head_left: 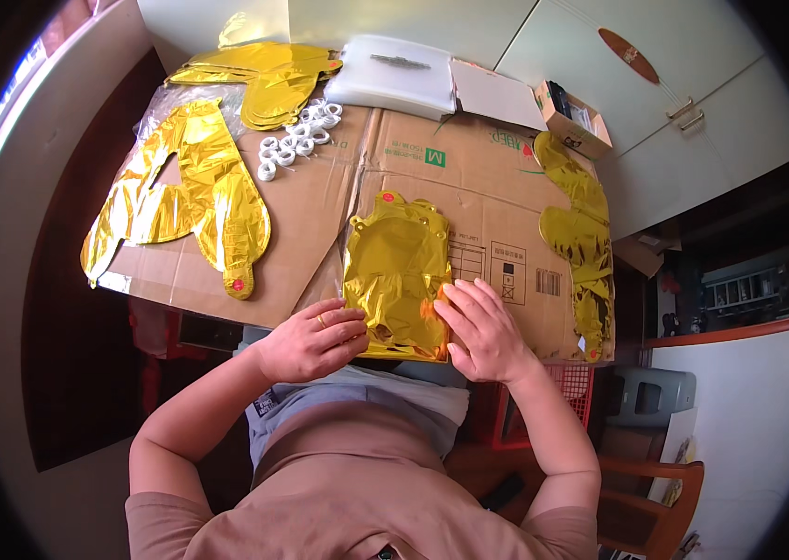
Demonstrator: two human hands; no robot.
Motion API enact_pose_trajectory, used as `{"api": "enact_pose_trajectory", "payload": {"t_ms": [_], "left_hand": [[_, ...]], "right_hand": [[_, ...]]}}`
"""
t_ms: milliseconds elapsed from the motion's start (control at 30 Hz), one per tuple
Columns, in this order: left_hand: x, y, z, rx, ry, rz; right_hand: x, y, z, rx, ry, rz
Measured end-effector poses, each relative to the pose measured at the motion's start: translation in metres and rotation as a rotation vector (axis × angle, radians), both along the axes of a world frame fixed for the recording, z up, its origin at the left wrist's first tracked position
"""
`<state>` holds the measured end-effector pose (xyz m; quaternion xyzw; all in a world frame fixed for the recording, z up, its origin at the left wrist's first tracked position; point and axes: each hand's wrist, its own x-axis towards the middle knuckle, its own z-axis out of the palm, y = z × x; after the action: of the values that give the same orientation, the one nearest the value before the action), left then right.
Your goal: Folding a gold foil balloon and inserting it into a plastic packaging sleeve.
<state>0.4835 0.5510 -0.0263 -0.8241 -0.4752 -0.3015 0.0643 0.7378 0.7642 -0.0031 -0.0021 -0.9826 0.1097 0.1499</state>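
A folded gold foil balloon [396, 266] lies in front of me at the near edge of the cardboard, a red dot on its top tab. My left hand [315, 342], with a ring on one finger, rests its loosely bent fingers on the balloon's lower left edge; its thumb is hidden. Along the lower right edge, my right hand [483, 329] lies with fingers stretched out, touching the foil. Neither hand lifts the balloon. To the left, a gold A-shaped foil balloon [224, 201] is spread flat. Another gold balloon [589, 245], with a curved outline, lies at the right edge.
Stacked gold foil balloons [278, 91] lie at the far left, beside rolls of white ribbon [297, 140]. Clear plastic bags [390, 77] and a small open box [574, 121] stand at the back. Flattened cardboard [497, 187] covers the table. A red basket [574, 390] is below right.
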Motion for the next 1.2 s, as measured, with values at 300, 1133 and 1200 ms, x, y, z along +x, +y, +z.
{"api": "enact_pose_trajectory", "payload": {"t_ms": [300,1133,1200], "left_hand": [[0.002,-0.007,-0.002,0.02,-0.129,-0.021],[-0.004,-0.009,-0.007,-0.037,0.045,0.136],[-0.004,-0.009,-0.009,-0.031,0.043,0.131]], "right_hand": [[0.028,-0.014,-0.012,-0.017,0.146,0.018],[0.022,-0.027,-0.037,0.131,0.285,-0.04],[0.019,-0.027,-0.033,0.117,0.289,-0.051]]}}
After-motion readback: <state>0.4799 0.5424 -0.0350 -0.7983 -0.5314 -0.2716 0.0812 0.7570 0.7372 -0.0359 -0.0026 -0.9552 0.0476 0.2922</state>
